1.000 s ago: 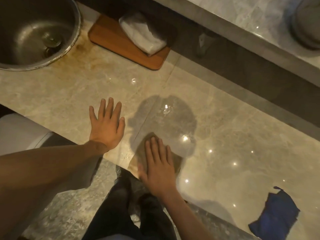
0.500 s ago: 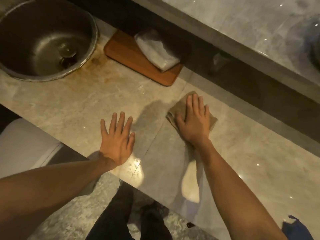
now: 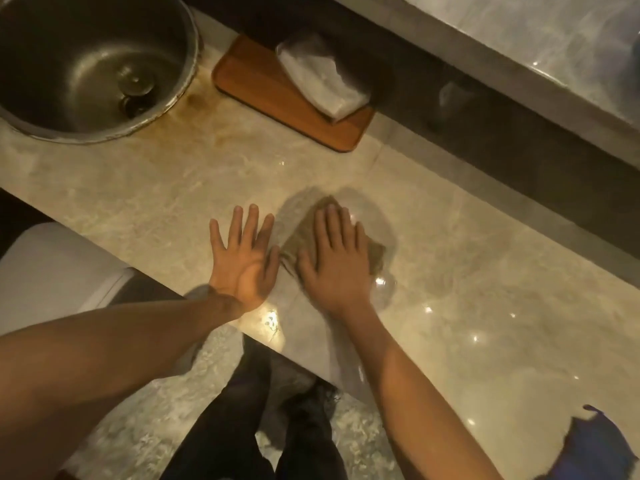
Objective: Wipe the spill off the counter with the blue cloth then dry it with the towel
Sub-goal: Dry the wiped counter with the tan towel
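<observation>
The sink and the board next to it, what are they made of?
The sink looks like metal, probably steel: grey, dully shiny, with a stained rim. The board looks like wood: smooth, orange-brown, rounded corners, though a wood-look coating can't be ruled out.

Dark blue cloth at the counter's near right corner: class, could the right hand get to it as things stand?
Probably yes. The dark blue cloth lies uncovered on the beige marble counter, and nothing stands between it and the right hand.

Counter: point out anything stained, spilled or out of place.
A rusty brown stain marks the counter beside the sink rim. The blue cloth lies crumpled at the counter's near edge.
</observation>
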